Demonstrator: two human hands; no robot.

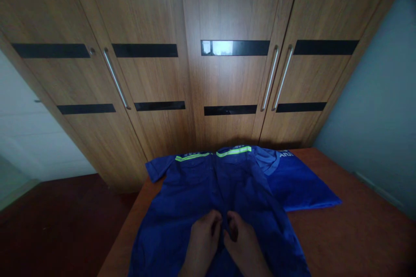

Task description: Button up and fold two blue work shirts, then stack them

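Note:
A dark blue short-sleeved garment (182, 207) with yellow-green reflective strips across its upper part lies spread on a reddish-brown table (351, 233). Over its middle, along the front seam, my left hand (206, 229) has its fingers curled toward the thumb. Just to the right, my right hand (238, 231) is curled in the same way, a small gap between the two. Whatever the fingertips may pinch is too dark and small to make out. A brighter blue folded cloth (305, 186) with white lettering lies by the garment's right side, partly under its sleeve.
Behind the table stands a wooden wardrobe (227, 82) with black strips and long metal handles. A pale wall (377, 108) rises at the right. Dark red floor (58, 225) shows at the lower left, below a white surface.

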